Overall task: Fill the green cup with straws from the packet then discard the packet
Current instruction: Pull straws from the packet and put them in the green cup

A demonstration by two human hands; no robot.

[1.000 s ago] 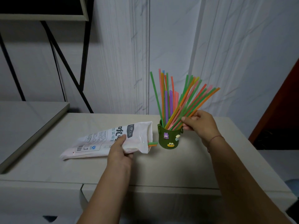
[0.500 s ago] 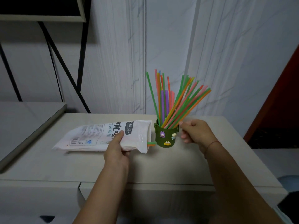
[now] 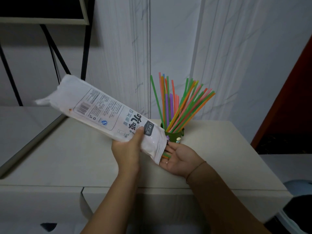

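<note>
Two or three straw ends [image 3: 166,155], green and orange, are seen poking from the open mouth of a white plastic packet [image 3: 104,114]. The packet is gripped near that mouth by the left hand [image 3: 127,150], with the thumb laid across the printed face. It is held tilted off the table [image 3: 67,157], its sealed end raised up and away to the left and its mouth pointed down at the right hand [image 3: 179,157]. The tilt is judged to be meant to let the last straws slide out.

The right hand is held palm up, fingers loosely spread, just under the mouth, apparently to catch them. Nothing is clasped by it, though the straw ends appear to touch its fingers.

Just beyond the right hand's fingertips, the green cup [image 3: 174,136] is stood upright on the table, probably kept close so the transfer is short. A fan of coloured straws [image 3: 179,105] is already held in it, leaning mostly rightward.

Behind both hands a white panelled wall [image 3: 236,48] is seen, and up to the left of the left hand, a black metal frame [image 3: 55,53].
</note>
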